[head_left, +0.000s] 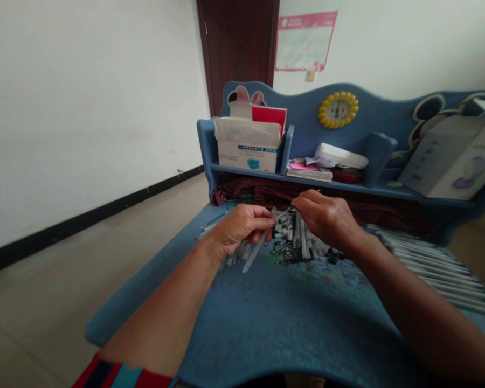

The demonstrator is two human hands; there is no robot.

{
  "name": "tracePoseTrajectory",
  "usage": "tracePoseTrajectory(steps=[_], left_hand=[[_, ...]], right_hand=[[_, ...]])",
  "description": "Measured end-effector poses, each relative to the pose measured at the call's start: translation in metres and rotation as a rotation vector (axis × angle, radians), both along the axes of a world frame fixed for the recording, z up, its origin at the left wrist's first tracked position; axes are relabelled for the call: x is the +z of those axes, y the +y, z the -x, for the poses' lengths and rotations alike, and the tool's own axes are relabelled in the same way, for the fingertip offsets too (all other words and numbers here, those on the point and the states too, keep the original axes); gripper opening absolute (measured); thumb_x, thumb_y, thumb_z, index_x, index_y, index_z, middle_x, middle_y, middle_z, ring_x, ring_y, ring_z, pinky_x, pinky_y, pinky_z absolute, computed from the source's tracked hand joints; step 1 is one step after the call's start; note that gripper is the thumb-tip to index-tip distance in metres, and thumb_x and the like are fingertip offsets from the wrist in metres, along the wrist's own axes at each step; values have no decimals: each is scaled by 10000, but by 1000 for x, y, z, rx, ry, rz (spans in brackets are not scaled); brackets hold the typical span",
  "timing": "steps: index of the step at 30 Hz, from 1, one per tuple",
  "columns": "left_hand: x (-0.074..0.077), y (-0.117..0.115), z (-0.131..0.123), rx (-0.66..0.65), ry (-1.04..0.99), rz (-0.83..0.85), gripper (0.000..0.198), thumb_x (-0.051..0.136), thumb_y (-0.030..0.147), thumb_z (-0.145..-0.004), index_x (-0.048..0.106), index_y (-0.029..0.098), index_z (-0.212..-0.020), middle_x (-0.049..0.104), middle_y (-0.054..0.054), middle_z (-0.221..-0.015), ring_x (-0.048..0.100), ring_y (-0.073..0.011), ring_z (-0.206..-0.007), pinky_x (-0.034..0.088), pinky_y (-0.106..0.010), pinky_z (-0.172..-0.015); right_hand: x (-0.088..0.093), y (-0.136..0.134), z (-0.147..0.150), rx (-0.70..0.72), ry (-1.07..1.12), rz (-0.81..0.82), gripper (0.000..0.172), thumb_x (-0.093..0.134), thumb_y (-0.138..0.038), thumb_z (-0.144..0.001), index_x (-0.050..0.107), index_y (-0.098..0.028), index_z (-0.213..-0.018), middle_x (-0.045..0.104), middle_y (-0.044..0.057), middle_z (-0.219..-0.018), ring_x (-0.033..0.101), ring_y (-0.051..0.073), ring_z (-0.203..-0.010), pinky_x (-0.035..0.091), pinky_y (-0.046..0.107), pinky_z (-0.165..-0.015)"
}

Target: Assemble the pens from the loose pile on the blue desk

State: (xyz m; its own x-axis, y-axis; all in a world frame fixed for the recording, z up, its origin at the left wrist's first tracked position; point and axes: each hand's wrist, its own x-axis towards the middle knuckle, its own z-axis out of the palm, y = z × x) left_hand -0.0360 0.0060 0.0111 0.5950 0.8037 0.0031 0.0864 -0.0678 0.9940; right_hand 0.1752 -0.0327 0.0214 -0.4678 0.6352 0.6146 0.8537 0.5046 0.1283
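My left hand (242,229) pinches a translucent pen barrel (254,253) between thumb and fingers, its lower end slanting down toward me. My right hand (327,218) is closed on a thin pen refill (284,213), whose other end meets the top of the barrel at the left fingertips. How far it sits inside cannot be made out. Between and below the hands lies a heap of white pen parts (305,240), with small black pieces (285,252) at its near edge. More pale barrels are partly covered by my left hand.
Finished-looking pens (436,267) lie in a row at the right of the blue desk (267,323). A dark checked cloth (258,188) runs along the back. On the shelf stand a mask box (246,156), papers (309,172) and a large white carton (448,156). A yellow clock (338,110) is above.
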Motion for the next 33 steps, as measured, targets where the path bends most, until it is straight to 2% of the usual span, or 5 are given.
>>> tracePoseTrajectory(steps=[3, 13, 23, 33], left_hand=[[1, -2, 0, -70, 33, 3, 200, 682, 301, -729, 657, 112, -792, 624, -29, -574, 392, -25, -363, 226, -161, -373], [2, -5, -1, -112, 81, 2, 202, 683, 310, -734, 665, 125, -814, 618, -14, -595, 396, -32, -379, 239, -169, -374], [5, -8, -3, -98, 76, 0, 186, 696, 302, -719, 634, 127, -738, 602, -4, -567, 372, -32, -374, 239, -181, -380], [3, -8, -2, -90, 25, 20, 212, 700, 332, -710, 646, 131, -748, 605, -22, -569, 365, -37, -371, 221, -190, -369]], right_hand=[[1, 1, -4, -15, -28, -46, 299, 342, -119, -895, 636, -151, -938, 608, 74, -882, 516, 122, -711, 332, 225, -560], [-2, -2, 4, 26, -161, -116, 281, 377, -96, -896, 648, -160, -937, 607, 59, -884, 507, 125, -703, 308, 244, -544], [-3, -4, 11, 42, -209, -171, 281, 372, -103, -917, 649, -151, -921, 597, 61, -858, 484, 129, -700, 325, 250, -582], [-4, -7, 14, 50, -223, -201, 306, 344, -120, -934, 647, -154, -909, 601, 75, -867, 501, 139, -707, 366, 263, -618]])
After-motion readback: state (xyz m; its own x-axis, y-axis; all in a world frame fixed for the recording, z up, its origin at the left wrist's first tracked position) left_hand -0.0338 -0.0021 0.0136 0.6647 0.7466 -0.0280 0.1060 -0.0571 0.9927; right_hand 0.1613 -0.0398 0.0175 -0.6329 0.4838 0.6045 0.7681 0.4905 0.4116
